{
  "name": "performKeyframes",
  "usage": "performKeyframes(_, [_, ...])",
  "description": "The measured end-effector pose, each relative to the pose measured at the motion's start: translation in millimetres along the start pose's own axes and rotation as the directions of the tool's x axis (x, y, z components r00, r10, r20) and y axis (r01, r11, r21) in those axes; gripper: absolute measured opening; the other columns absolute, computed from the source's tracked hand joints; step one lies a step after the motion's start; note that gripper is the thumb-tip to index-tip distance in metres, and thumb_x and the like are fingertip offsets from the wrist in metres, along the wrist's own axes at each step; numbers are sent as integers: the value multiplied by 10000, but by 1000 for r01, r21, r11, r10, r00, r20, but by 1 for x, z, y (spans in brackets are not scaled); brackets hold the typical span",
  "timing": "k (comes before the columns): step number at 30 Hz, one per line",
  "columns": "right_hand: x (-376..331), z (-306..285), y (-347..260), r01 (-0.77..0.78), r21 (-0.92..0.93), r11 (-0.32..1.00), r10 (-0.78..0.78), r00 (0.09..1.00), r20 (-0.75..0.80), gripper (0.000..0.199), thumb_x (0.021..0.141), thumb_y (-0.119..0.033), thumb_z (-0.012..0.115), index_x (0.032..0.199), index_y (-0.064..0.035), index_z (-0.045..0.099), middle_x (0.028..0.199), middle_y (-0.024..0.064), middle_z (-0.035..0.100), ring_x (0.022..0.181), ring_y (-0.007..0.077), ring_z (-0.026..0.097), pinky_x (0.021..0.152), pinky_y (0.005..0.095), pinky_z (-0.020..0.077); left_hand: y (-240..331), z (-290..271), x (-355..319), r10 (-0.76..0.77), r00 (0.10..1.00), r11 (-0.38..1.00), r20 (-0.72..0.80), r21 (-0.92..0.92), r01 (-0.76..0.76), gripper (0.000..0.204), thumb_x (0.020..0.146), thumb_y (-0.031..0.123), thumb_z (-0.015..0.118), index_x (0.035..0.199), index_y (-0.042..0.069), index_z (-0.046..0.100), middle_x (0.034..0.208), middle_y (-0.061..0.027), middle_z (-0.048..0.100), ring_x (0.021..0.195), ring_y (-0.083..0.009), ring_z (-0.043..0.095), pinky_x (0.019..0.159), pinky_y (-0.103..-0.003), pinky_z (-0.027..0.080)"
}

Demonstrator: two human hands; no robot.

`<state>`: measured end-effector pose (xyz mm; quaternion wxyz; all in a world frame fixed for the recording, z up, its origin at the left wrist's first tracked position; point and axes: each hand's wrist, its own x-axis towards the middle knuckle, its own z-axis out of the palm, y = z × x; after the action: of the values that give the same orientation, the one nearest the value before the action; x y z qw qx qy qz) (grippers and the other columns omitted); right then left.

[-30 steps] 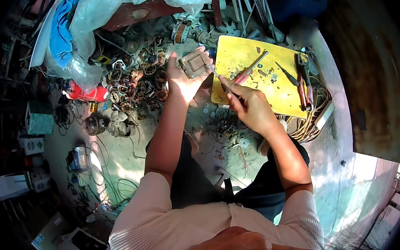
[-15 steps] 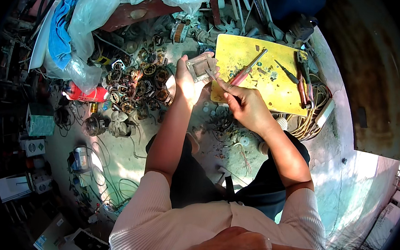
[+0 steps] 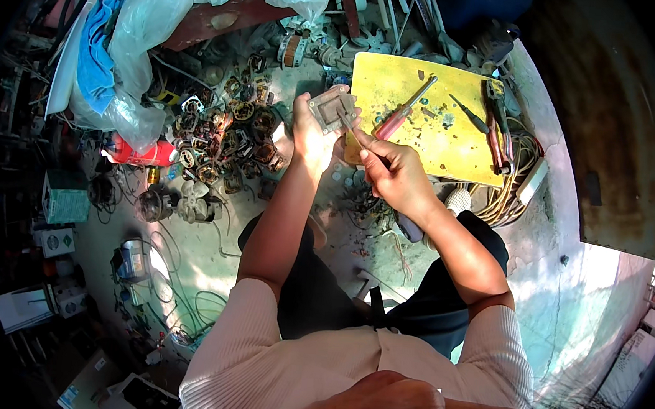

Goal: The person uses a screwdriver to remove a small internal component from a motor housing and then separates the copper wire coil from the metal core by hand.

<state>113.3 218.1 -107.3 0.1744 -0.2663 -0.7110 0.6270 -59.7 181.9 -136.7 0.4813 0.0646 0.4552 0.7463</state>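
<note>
My left hand [image 3: 311,138] is closed around a squarish grey-brown metal part [image 3: 332,110] with a recessed middle and holes at its corners. The fingers of my right hand [image 3: 401,179] pinch a thin rod-like tool [image 3: 353,129], whose far end reaches the part's recess; its exact kind is hard to make out. Just beyond the right hand is a yellow board [image 3: 374,77]. On it lie a red-handled screwdriver-like tool [image 3: 398,118], a slim dark-handled screwdriver [image 3: 471,116] and pliers [image 3: 494,108] at the right edge. Small dark scraps dot its surface.
Several copper-wound motor coils [image 3: 233,132] are heaped left of my left hand. Nearby are a red container [image 3: 135,151], a fan-bladed motor part [image 3: 199,204] and plastic bags [image 3: 144,36]. Coiled cable [image 3: 506,207] lies beside the board; loose wires [image 3: 182,289] spread over the floor.
Both hands have shifted very slightly to the right, with the metal part and thin tool still held. My right foot has moved a little, showing more of the pale shoe beside the board.
</note>
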Motion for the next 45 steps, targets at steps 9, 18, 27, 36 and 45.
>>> performKeyframes(9, [3, -8, -3, 57, -149, 987, -53, 998, 35, 412, 906, -38, 554, 1317, -59, 573, 810, 186, 677, 703, 275, 685, 617, 327, 519, 0, -8, 1, -18, 1000, 991, 10, 134, 16, 664, 964, 443, 184, 1257, -39, 536, 1027, -168, 657, 917, -312, 656, 820, -421, 538])
performKeyframes(18, [5, -2, 10, 216, -234, 948, -229, 973, -29, 387, 966, -108, 548, 1349, -51, 547, 690, 11, 588, 580, 112, 564, 584, 303, 498, -7, -4, -2, -12, 1000, 994, 25, 113, 9, 678, 957, 440, 169, 1266, -48, 524, 1051, -179, 654, 942, -347, 656, 853, -446, 520])
performKeyframes(27, [8, -8, -4, 182, -147, 972, -188, 982, -26, 375, 963, -123, 549, 1336, -104, 573, 707, 52, 626, 576, 69, 487, 597, 235, 462, 15, -27, 10, -87, 944, 961, 317, -224, 164, 684, 920, 459, 312, 1298, -86, 478, 1113, -215, 617, 967, -368, 635, 841, -454, 538])
performKeyframes(36, [7, -11, -8, -46, 77, 996, 37, 993, 116, 369, 981, -143, 539, 1347, -106, 566, 625, -21, 515, 535, 46, 432, 536, 223, 415, 16, -6, -2, -61, 993, 997, 97, -33, 64, 681, 922, 456, 255, 1260, -70, 527, 1072, -199, 631, 952, -358, 637, 838, -432, 531])
performKeyframes(45, [5, -12, -17, -90, 249, 964, 63, 992, 113, 407, 995, -146, 511, 1391, -53, 500, 645, -12, 527, 482, 50, 459, 478, 213, 403, 16, -7, 1, -27, 997, 998, 69, -51, 31, 679, 928, 449, 235, 1262, -66, 525, 1089, -189, 635, 970, -354, 637, 838, -446, 523])
